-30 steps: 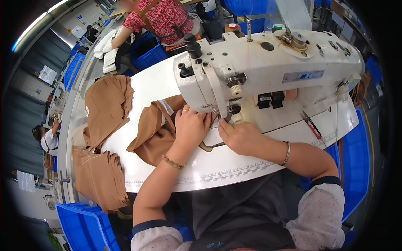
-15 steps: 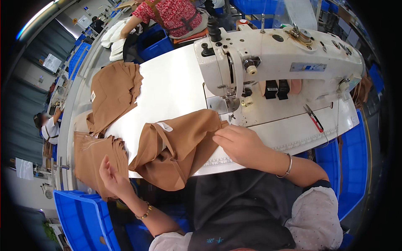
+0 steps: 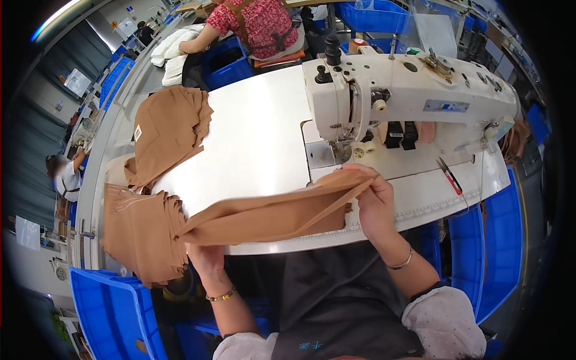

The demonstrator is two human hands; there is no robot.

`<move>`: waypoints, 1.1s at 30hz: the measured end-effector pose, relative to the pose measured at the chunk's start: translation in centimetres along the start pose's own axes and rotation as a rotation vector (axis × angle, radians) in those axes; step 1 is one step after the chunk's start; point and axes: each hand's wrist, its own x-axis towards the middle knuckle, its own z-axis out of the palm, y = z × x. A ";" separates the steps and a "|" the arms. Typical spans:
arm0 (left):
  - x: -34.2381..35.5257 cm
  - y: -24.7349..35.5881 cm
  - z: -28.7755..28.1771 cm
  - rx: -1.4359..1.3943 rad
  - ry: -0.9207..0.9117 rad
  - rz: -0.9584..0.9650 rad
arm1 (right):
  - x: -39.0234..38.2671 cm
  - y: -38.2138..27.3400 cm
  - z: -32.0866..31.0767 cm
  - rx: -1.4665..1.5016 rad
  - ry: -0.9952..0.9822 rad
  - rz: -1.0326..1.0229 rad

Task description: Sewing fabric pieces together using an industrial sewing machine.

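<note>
A brown fabric piece (image 3: 276,213) is stretched lengthwise between my two hands, above the front edge of the white sewing table. My right hand (image 3: 377,201) pinches its right end, just in front of the sewing machine's needle area (image 3: 342,150). At the other end my left hand (image 3: 205,257) grips the cloth from below; the fabric hides most of those fingers. Beside that hand lies a stack of cut brown pieces (image 3: 141,231). A second brown stack (image 3: 168,132), with a small white label on it, sits farther back on the left.
The white sewing machine (image 3: 414,90) fills the right side. Red-handled thread snips (image 3: 450,177) and dark rolled bands (image 3: 401,135) lie by it. Blue bins stand below left (image 3: 114,312) and right (image 3: 495,246). Ahead, a person in a red patterned top (image 3: 258,27) handles white pieces.
The bunched brown cloth has been pulled out into a long strip. My left hand has gone from free to gripping its left end, and my right hand has shifted right with the other end.
</note>
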 end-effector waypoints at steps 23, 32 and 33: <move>0.8 -6.0 9.0 1.882 0.039 0.292 | -3.0 -2.6 -8.4 -1.375 0.306 -0.210; 1.4 -7.0 8.7 1.479 0.050 0.247 | -6.9 0.2 -2.4 -1.360 -0.479 -0.626; 1.8 -6.6 7.7 1.423 0.037 0.274 | -7.6 0.2 -3.2 -1.388 -0.529 -0.668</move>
